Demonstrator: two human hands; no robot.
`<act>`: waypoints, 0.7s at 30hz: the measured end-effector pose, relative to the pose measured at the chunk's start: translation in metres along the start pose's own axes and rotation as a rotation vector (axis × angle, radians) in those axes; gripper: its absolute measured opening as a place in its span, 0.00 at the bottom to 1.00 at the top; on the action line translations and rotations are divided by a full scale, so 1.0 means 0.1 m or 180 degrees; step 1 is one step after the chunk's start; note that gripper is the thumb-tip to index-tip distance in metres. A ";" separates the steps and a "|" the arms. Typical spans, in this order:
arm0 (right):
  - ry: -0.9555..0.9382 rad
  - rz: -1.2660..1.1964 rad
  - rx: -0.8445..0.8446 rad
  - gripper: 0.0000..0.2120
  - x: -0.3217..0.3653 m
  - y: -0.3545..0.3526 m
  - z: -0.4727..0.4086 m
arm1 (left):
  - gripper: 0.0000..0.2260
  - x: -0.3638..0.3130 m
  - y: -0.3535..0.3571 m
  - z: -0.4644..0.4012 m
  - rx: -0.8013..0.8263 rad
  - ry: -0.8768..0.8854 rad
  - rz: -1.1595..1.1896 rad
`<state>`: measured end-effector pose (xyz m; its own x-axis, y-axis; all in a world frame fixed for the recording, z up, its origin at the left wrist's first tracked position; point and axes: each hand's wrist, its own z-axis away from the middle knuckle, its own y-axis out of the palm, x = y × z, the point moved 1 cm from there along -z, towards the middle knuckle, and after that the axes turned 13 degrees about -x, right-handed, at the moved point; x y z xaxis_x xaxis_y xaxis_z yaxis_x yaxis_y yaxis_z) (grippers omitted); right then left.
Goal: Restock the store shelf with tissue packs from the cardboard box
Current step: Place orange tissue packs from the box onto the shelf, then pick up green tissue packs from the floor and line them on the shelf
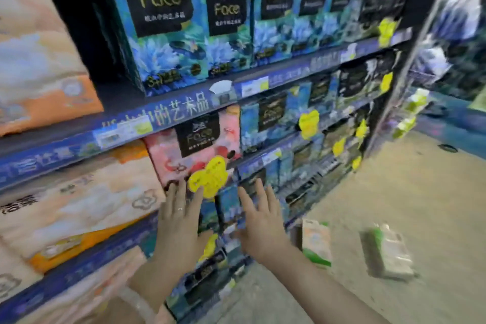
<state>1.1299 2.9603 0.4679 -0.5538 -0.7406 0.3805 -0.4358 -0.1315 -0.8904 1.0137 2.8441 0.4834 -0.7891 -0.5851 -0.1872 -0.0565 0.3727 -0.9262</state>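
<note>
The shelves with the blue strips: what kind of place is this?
Most likely a store aisle: shelves stacked with Face tissue packs, price labels on the shelf edges, and yellow promo tags.

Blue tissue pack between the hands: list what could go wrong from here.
1. Both hands, left hand and right hand, lie flat with straight fingers on the blue floral tissue pack, so it could slip.
2. The yellow paper price tag hangs beside the fingers and may get knocked off.

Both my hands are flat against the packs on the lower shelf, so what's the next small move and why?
Probably press the blue pack back until it sits flush. Both the left hand and the right hand are open with fingers spread against the shelf front, holding nothing, and two packs on the floor wait to be picked up afterwards.
</note>
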 end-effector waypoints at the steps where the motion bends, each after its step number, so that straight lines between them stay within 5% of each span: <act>1: 0.0204 0.0025 0.0100 0.39 -0.26 0.00 0.09 | 0.39 -0.16 0.13 0.00 0.0254 -0.0010 0.0010; 12: 0.1675 0.0179 0.0627 0.41 -2.70 -0.04 0.18 | 0.38 -2.12 1.65 -0.62 0.1601 0.0422 0.0271; 21: 0.2420 -0.0268 0.1309 0.40 -4.67 0.52 -0.41 | 0.35 -3.33 3.43 -1.36 0.2500 -0.0389 0.0654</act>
<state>1.3368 3.3261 0.2547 -0.9191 -0.0958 0.3823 -0.2869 -0.5024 -0.8156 1.1737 3.2649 0.2727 -0.6624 -0.6512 -0.3703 0.5623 -0.1056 -0.8201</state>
